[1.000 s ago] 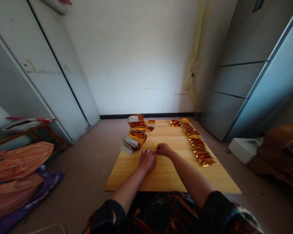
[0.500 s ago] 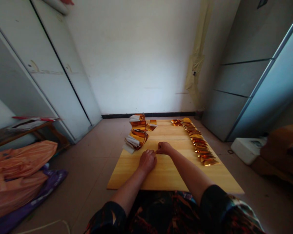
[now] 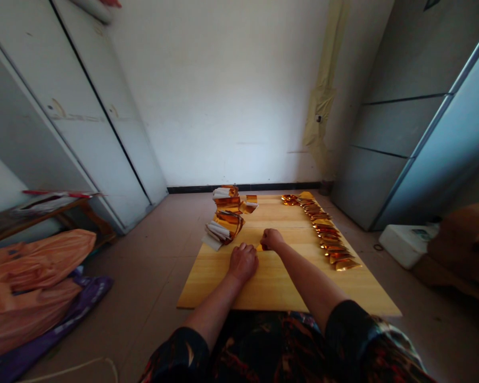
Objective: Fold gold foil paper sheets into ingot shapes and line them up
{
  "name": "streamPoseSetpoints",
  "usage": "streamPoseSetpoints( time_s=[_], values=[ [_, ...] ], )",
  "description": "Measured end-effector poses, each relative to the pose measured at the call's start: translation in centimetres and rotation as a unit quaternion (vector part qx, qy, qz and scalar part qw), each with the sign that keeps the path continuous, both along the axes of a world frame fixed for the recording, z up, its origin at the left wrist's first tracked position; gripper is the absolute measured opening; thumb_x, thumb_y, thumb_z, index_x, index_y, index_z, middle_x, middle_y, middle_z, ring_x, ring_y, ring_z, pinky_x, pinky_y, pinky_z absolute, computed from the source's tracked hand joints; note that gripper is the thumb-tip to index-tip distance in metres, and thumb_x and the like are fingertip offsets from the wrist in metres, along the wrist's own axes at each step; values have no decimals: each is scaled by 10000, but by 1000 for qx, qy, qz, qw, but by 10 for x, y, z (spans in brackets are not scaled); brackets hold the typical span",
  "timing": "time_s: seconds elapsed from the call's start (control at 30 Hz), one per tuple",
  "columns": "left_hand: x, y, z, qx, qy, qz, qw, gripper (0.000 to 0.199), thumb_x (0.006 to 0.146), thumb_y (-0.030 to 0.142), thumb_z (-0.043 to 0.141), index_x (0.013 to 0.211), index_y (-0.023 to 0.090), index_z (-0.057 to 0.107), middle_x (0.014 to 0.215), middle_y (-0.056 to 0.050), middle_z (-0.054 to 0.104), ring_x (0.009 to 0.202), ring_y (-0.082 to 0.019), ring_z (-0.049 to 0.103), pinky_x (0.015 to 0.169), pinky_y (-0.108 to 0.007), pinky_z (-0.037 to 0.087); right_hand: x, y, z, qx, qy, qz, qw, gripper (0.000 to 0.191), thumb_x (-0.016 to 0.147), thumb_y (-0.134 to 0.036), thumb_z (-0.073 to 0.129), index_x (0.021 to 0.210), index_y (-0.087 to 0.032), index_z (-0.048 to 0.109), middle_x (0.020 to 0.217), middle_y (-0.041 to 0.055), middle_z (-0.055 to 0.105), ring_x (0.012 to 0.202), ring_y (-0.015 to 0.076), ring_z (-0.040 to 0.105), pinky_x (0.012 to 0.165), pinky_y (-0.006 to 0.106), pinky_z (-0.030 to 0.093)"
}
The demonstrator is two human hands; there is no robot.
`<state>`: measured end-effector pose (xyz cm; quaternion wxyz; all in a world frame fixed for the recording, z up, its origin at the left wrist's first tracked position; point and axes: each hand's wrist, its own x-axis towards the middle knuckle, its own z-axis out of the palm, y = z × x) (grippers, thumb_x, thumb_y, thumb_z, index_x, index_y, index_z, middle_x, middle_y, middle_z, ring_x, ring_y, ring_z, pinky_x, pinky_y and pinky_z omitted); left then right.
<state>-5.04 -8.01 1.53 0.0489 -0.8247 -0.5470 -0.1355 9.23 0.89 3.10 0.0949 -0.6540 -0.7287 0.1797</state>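
Observation:
Over the middle of the wooden board (image 3: 271, 287), my right hand (image 3: 273, 239) is closed in a pinch on a small piece of gold foil paper (image 3: 259, 247), whose yellow tip shows at its left side. My left hand (image 3: 244, 260) rests on the board just left of it, fingers curled; whatever lies under them is hidden. Beyond my left hand are fanned stacks of gold foil paper (image 3: 232, 219) with white backs. Along the board's right side runs a row of folded gold foil pieces (image 3: 326, 233), standing close together.
Left of the board, an orange plastic bag (image 3: 35, 266) and a purple bag (image 3: 90, 295) lie on the floor. Pale cabinets (image 3: 104, 106) stand behind them. A tall grey refrigerator (image 3: 383, 133) and a white box (image 3: 403, 244) are on the right. The wall (image 3: 223, 106) rises beyond the board.
My right hand has shifted slightly right and away from my left hand, and a yellow tip of the foil paper now shows between them. My left hand has barely moved.

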Motion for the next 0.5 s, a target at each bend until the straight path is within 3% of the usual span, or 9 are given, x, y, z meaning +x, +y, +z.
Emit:
streamPoseSetpoints(
  time_s=[0.13,0.27,0.5],
  values=[
    [0,0,-2,12,-4,3,1000,224,868,212,427,893,170,645,951,-104,639,960,-227,510,781,-362,382,3,-2,-5,0,8,15,1000,145,704,-267,637,813,-179,676,801,27,693,710,124,606,528,184,350],
    [0,0,-2,4,-3,6,1000,243,865,201,419,933,162,650,959,-111,639,964,-226,510,784,-357,390,2,-5,-6,-10,10,42,999,282,610,-352,738,832,-198,656,802,5,677,723,135,596,531,190,342],
    [-1,0,0,-3,0,4,1000,222,855,215,437,916,174,647,973,-108,640,975,-229,512,780,-351,390,6,-5,-5,-19,23,38,999,254,593,-239,747,824,-195,653,783,-8,667,699,119,579,542,184,356]
  ],
)
